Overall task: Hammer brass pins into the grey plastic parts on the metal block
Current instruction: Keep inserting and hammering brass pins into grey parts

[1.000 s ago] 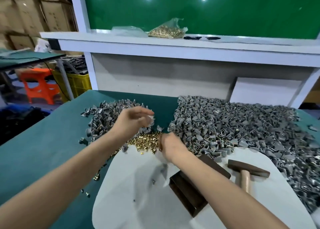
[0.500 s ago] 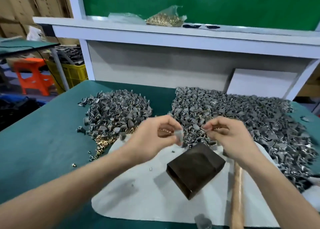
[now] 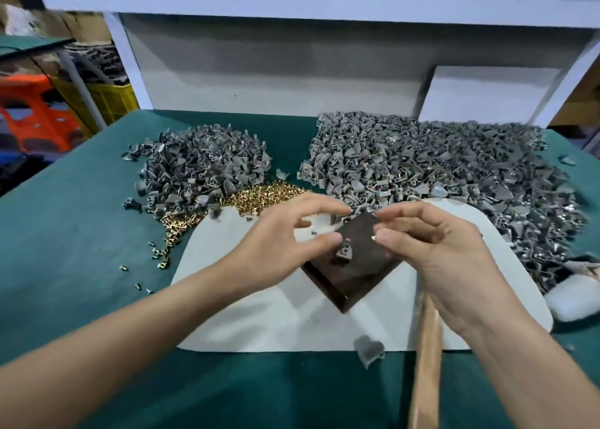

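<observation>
**Fig. Pin held just right of the seated part**

Nearest, the hammer handle (image 3: 425, 347) lies under the right wrist. The right hand (image 3: 435, 253) pinches a brass pin (image 3: 373, 237) between thumb and forefinger, just right of the grey part (image 3: 344, 252) on the metal block (image 3: 363, 266). The left hand (image 3: 282, 243) is spread wide, with its thumb at the part's left edge (contact unclear). Beyond lie the loose pins (image 3: 266, 196).

No legible text, label or number anywhere.
</observation>
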`<state>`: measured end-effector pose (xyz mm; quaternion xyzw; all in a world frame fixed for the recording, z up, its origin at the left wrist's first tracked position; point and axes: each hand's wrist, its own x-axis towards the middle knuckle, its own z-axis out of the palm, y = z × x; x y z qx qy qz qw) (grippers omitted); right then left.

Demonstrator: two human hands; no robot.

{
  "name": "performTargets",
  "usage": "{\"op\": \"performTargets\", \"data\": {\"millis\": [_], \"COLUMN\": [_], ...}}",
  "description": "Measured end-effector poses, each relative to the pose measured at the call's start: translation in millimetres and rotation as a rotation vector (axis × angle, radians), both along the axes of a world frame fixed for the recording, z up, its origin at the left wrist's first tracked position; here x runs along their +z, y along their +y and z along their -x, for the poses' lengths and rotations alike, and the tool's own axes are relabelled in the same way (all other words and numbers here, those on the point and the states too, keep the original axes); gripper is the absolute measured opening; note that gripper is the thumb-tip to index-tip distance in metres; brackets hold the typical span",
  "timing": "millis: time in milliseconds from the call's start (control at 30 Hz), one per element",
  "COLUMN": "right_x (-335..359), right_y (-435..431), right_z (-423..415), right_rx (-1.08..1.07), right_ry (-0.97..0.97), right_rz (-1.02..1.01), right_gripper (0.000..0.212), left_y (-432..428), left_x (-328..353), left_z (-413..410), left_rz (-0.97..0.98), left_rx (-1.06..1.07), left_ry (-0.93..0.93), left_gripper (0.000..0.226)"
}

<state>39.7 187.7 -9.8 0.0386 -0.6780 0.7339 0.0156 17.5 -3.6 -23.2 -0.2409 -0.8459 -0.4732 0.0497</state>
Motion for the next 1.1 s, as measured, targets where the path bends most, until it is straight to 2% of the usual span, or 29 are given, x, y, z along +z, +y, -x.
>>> {"op": "performTargets", "data": {"millis": [100, 167, 300, 500, 667, 800, 1000, 1100], "right_x": [3, 5, 7, 9, 5, 4, 4, -1], "right_y": [-10, -18, -25, -27, -27, -24, -20, -15], "right_z": [-2, -3, -4, -5, -4, -4, -6, -6], "right_rx": [0.012, 0.025, -0.016, -0.046, -0.084, -0.048, -0.038, -0.088], "right_ry": [-0.109, -0.178, -0.28, -0.433, -0.467, -0.461, -0.369, -0.264], "right_rz": [0.271, 0.419, 0.611, 0.784, 0.748, 0.642, 0.507, 0.353], "right_gripper": [0.025, 0.029, 0.019, 0.009, 0.018, 0.006, 0.007, 0.006], "left_y": [7, 16, 23, 28, 28, 30, 29, 18], "left_x": [21, 29, 29, 10, 3, -1, 0, 4], "left_z": [-12, -17, -15, -10, -7, -5, -3, 5], "left_rz": [-0.194, -0.184, -0.226, -0.406, -0.38, -0.357, -0.292, -0.167], "left_rx": [-0.024, -0.026, 0.019, 0.052, 0.132, 0.155, 0.097, 0.004], "left_ry": [0.037, 0.108, 0.224, 0.12, 0.183, 0.178, 0.186, 0.168], "left_gripper": [0.031, 0.028, 0.02, 0.015, 0.011, 0.013, 0.013, 0.015]}}
